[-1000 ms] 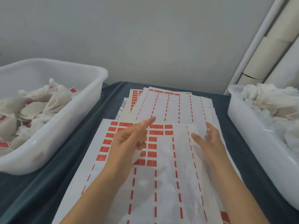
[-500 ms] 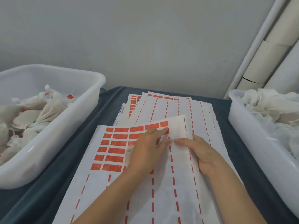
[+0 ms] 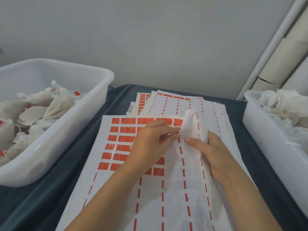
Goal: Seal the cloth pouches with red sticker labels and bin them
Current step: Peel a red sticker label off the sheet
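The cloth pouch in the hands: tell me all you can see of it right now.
The pouch is thin, white, gauzy cloth, translucent enough that the sheet's red dashes show through. It lies flat over the sheet, its far end lifted and bunched into a soft peak. The left hand pinches it near that peak; the right hand grips its right edge, thumb on top. No red label shows on it.

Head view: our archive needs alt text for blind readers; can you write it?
Two hands, left hand and right hand, gather a thin white cloth pouch over a sheet of red sticker labels. A white bin of sealed pouches stands left; another bin of loose cloth stands right.
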Action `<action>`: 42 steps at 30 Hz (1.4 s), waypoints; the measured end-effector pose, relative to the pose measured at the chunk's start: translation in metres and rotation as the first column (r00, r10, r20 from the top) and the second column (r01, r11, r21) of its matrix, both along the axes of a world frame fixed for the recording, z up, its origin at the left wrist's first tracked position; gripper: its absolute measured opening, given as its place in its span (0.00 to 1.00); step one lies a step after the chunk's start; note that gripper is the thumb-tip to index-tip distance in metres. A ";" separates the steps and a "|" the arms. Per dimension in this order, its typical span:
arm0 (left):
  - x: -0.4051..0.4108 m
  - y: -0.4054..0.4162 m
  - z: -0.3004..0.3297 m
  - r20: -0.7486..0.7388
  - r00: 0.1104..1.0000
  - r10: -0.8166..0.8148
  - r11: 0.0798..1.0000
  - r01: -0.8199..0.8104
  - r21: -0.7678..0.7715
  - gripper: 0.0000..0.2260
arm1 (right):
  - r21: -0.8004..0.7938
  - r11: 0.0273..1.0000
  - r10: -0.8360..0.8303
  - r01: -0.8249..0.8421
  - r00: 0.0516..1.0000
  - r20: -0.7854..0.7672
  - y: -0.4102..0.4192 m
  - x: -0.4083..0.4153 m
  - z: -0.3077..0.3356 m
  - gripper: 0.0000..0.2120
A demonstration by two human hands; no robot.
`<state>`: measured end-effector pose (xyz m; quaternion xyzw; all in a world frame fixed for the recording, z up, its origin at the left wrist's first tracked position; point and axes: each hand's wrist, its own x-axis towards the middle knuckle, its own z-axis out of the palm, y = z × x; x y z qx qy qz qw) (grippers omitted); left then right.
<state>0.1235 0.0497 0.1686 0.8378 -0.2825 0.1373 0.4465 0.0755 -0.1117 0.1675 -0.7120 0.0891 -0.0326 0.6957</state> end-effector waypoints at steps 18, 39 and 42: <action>-0.007 -0.003 -0.001 -0.079 0.991 0.107 0.990 -0.113 -0.088 0.12 | -0.039 0.997 -0.070 0.069 0.997 -0.021 0.002 -0.008 0.003 0.13; -0.029 0.003 0.017 0.365 0.931 0.029 0.983 0.039 -0.179 0.06 | -0.118 0.986 -0.137 0.118 0.977 -0.164 0.012 -0.014 0.025 0.22; -0.032 0.000 0.011 0.388 0.921 -0.043 0.990 0.093 -0.110 0.07 | 0.020 1.000 -0.001 0.005 0.986 -0.166 0.006 -0.022 0.022 0.18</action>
